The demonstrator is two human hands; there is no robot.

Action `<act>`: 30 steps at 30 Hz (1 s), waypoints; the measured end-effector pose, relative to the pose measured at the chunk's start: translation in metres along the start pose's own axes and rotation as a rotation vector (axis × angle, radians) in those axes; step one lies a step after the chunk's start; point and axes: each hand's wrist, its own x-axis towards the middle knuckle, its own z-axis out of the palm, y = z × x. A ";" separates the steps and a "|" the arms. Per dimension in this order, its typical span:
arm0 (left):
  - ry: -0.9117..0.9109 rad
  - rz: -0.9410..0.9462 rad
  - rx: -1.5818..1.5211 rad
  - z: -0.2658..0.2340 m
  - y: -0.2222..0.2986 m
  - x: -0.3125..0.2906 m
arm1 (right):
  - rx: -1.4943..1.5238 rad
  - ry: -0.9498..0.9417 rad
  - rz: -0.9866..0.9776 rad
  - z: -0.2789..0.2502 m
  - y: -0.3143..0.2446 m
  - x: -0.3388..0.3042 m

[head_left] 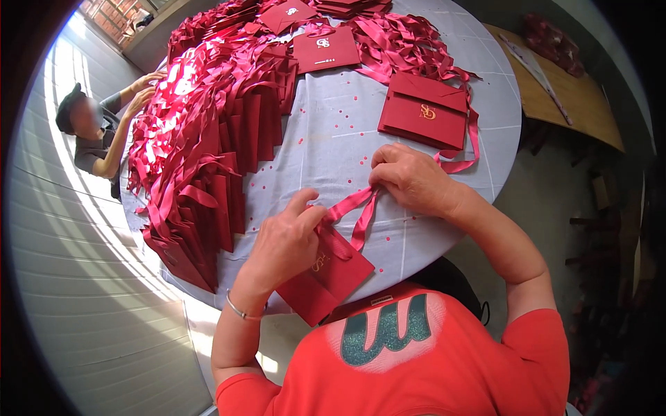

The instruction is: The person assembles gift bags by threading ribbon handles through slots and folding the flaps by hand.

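A flat red paper gift bag (333,274) lies at the near edge of the round table (430,76). My left hand (286,239) presses down on the bag and pinches its red ribbon handle (352,211) where the ribbon meets the bag. My right hand (411,178) pinches the other end of the same ribbon, holding it up off the grey cloth.
A long overlapping row of finished red bags with ribbons (208,152) fills the table's left side. Another red bag (424,111) lies beyond my right hand, more at the far edge (325,50). Another person (97,132) works at the far left. A wooden bench (569,90) stands at right.
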 end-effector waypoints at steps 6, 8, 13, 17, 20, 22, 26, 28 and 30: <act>0.160 -0.022 0.046 0.003 0.014 -0.033 | 0.021 -0.012 -0.036 -0.011 -0.009 -0.004; 0.166 -0.062 0.059 0.010 0.018 -0.041 | 0.007 -0.007 -0.041 -0.010 -0.009 -0.005; 0.155 -0.163 0.145 0.036 0.016 -0.054 | -0.003 0.062 -0.018 -0.011 -0.012 -0.007; 0.171 -0.173 0.102 0.044 0.014 -0.054 | -0.003 0.023 -0.077 -0.013 -0.015 -0.010; 0.176 -0.176 0.088 0.046 0.011 -0.055 | -0.041 0.030 -0.112 -0.011 -0.012 -0.010; 0.189 -0.162 0.081 0.048 0.011 -0.057 | -0.043 0.044 -0.131 -0.010 -0.011 -0.009; 0.198 -0.156 0.080 0.048 0.011 -0.056 | -0.059 0.092 -0.121 -0.007 -0.008 -0.011; 0.197 -0.153 0.099 0.048 0.009 -0.057 | -0.072 0.096 -0.139 -0.005 -0.007 -0.009; 0.200 -0.168 0.088 0.048 0.009 -0.058 | -0.088 0.093 -0.149 -0.004 -0.008 -0.007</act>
